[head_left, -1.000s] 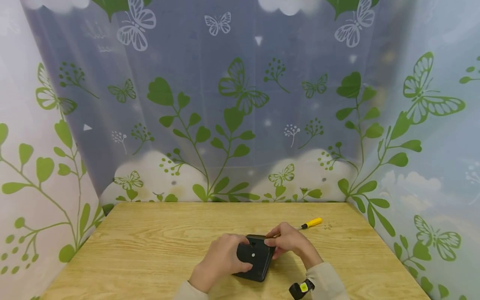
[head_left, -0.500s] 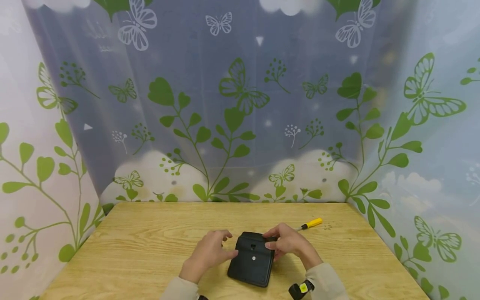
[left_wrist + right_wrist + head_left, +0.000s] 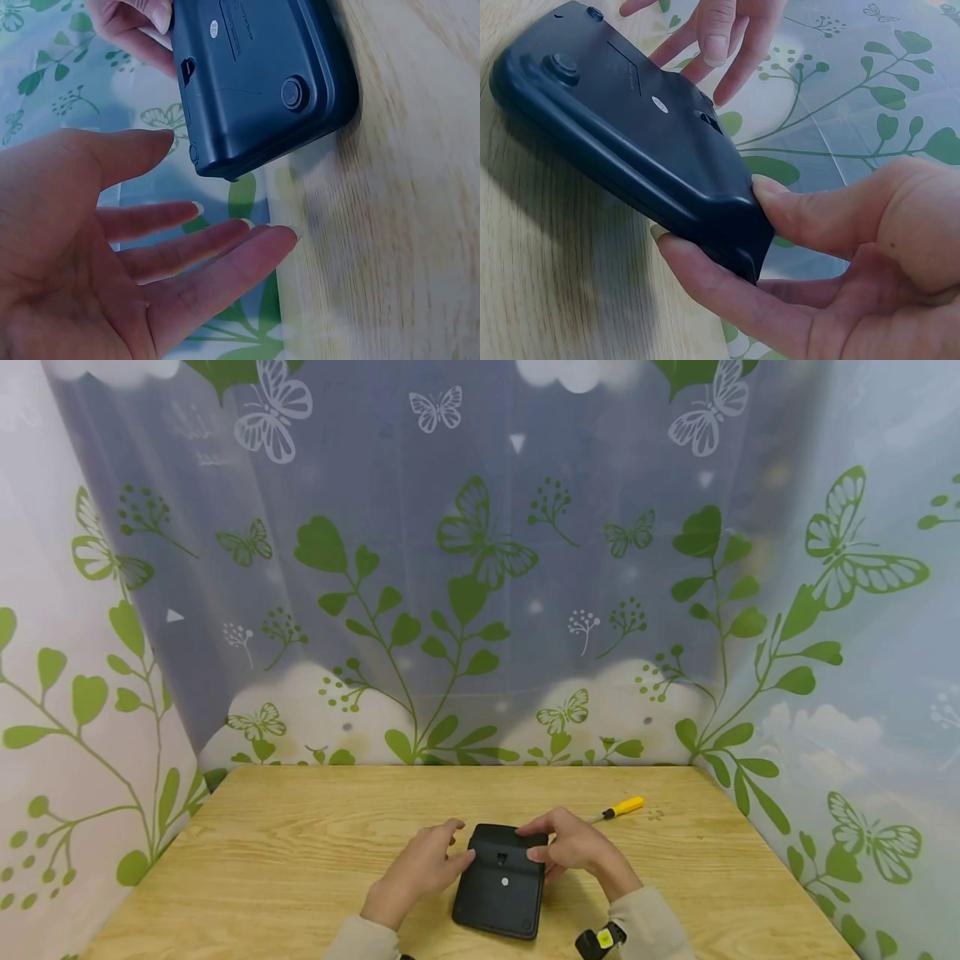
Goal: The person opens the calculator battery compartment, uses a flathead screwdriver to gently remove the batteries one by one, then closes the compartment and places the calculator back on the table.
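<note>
A black desk calculator [image 3: 495, 906] lies underside up, with a small white round sticker [image 3: 505, 882] and a small slot on its back. My right hand [image 3: 573, 850] pinches its far right corner, thumb on the underside and fingers beneath, as the right wrist view shows. In that view, this end of the calculator [image 3: 630, 142] tilts up off the table. My left hand [image 3: 420, 867] is beside the left edge, fingers spread and holding nothing. The left wrist view shows the left thumb [image 3: 139, 154] just short of the casing, near a round rubber foot [image 3: 294, 94].
A screwdriver [image 3: 626, 807] with a yellow and black handle lies beyond my right hand. Several tiny pieces [image 3: 655, 814] are scattered right of its handle. The wooden table [image 3: 300, 843] ends at a patterned curtain [image 3: 420, 610] at the back and sides.
My left hand has let go of the calculator and moved left, fingers spreading. The calculator has shifted slightly toward me and shows more of its back. My right hand keeps its pinch.
</note>
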A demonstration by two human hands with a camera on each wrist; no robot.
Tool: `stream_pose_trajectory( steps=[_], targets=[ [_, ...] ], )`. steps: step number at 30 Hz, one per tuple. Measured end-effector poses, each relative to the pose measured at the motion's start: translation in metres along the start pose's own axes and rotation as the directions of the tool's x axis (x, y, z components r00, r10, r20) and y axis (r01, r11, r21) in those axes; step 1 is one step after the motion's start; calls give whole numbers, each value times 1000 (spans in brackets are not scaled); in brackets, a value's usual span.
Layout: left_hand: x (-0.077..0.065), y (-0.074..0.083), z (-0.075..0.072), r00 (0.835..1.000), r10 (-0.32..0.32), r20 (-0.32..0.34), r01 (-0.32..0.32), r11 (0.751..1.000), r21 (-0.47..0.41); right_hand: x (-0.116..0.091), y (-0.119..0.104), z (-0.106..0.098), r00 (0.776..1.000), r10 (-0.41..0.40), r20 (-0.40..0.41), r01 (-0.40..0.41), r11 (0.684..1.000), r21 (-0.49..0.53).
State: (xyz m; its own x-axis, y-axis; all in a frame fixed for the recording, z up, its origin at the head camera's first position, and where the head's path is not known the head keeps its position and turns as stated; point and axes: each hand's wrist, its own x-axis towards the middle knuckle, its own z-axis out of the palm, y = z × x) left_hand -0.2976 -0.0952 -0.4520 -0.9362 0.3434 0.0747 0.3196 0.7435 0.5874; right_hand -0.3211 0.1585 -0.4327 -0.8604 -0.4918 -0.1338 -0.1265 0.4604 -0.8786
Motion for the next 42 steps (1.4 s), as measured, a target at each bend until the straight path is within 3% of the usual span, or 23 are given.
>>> stream_pose_trajectory(
  steps=[8, 32, 42],
  targets=[
    [3, 1, 1, 998, 14, -57, -14, 1000, 6, 4, 1, -1, 999, -23, 22, 24, 999, -33],
    [5, -3, 7, 999, -4, -38, 3, 999, -39, 4, 2, 0, 997, -56, 54, 57, 998, -6],
    [4, -5, 6, 1000, -12, 18, 15, 980, -198, 4, 1, 2, 996, -75, 51, 77, 996, -42]
  ],
)
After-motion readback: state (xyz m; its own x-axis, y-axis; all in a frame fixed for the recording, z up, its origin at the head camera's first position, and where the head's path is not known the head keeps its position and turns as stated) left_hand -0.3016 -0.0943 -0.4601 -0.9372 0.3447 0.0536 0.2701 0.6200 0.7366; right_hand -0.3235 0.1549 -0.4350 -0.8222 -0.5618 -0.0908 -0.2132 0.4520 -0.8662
